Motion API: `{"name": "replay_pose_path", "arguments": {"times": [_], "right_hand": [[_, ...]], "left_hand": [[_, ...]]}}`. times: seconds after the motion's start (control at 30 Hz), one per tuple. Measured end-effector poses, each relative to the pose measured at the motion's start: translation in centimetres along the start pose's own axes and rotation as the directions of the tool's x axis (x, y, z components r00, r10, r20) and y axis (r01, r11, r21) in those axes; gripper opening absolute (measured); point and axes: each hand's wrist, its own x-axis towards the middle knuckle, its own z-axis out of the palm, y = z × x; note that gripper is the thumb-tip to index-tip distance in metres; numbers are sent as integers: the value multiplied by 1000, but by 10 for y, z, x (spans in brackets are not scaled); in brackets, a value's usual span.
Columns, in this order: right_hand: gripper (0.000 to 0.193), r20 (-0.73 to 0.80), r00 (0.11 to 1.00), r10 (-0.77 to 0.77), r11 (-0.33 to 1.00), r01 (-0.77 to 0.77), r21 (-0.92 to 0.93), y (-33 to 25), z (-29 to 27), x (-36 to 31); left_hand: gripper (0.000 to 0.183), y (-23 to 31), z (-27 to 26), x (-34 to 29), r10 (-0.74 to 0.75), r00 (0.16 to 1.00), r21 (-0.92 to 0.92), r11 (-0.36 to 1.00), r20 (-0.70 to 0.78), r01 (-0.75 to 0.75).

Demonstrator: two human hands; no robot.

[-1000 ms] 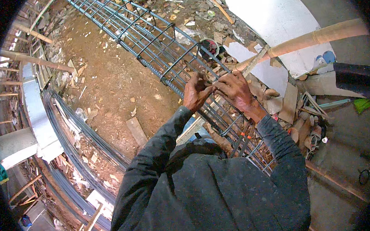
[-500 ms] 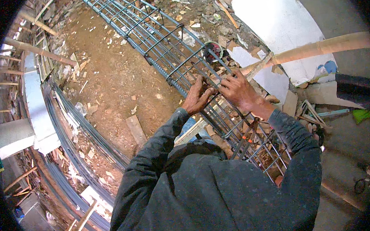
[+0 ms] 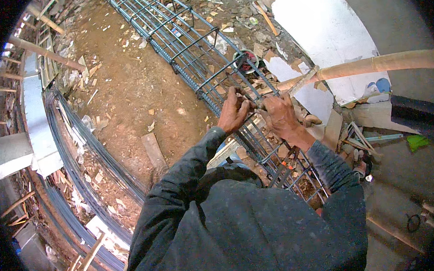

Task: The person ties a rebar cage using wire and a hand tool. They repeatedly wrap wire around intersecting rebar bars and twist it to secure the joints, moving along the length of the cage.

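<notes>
A long rebar cage, made of steel bars with square stirrups around them, runs from the far left down past my right side. My left hand is at its left part, with thumb and fingers curled together by a crossing of bars. Close beside it, my right hand has bent fingers pressed at the cage's right upper bar. Both hands meet near the same stirrup. Whatever lies between the fingertips is too small or hidden to make out. Nearer my body, a small orange piece shows among the bars.
Loose steel rods lie in bundles on the left. A bamboo pole reaches in from the right, across a white panel. A round container stands beyond the cage. Rubble and a wooden plank lie on the dirt.
My left thumb and fingers have drawn together at the bars. My right hand has turned and sits slightly lower in view. The view has shifted a little; the cage looks otherwise the same.
</notes>
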Motion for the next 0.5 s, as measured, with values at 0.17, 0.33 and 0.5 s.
{"name": "replay_pose_path", "arguments": {"times": [0.17, 0.33, 0.5], "right_hand": [[22, -90, 932, 352, 915, -323, 240, -19, 25, -8], [31, -71, 714, 696, 662, -601, 447, -40, 44, -10], [37, 9, 607, 794, 517, -684, 514, -48, 36, -2]], "left_hand": [[48, -6, 12, -1, -41, 977, 76, 995, -209, 58], [32, -17, 20, 15, -660, 741, -620, 530, 126, 578], [46, -13, 16, 21, -525, 768, -486, 595, 368, 640]]}}
